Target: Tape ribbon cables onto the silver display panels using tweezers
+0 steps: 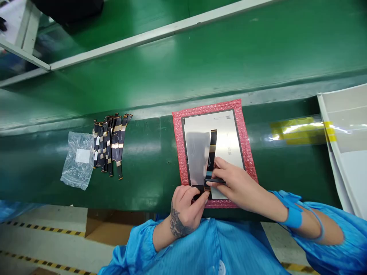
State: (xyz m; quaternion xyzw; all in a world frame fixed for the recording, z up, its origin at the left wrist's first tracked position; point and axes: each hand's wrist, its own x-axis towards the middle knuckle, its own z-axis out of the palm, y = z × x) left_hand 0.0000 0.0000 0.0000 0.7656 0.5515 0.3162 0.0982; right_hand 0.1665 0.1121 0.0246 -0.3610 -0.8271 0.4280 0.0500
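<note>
While both hands meet at the near edge of a flat silvery panel (213,152), the single head view shows the work packed tightly just ahead of the body. The panel lies on a pink bubble-wrap sheet (246,133) on the green table (143,160), directly in front of the hands. A dark flex cable (212,149) with gold bands rests on the panel, its long axis running straight away from the hands toward the far side of the panel, with its near end tucked under the fingertips. Both hands are equally close to that near end; the right covers more of it.

The right hand (235,183) lies flat and low, fingers extended leftward and pressed down onto the cable's near end and a small dark connector part (207,185). The left hand (186,206) is curled, its thumb and forefinger closed together on the same dark part at the panel's near edge, just touching the right hand's fingertips. Exactly what the left pinch grips is partly hidden by the fingers.

Well to the left of the left hand, a pile of similar flex cables (110,145) lies on the table, long axes pointing away from the body, and just beyond them sits a clear plastic bag (76,160). To the right of the right hand, well apart, a pale tray edge (341,145) enters the view. Blue sleeves (200,248) cover both forearms.
</note>
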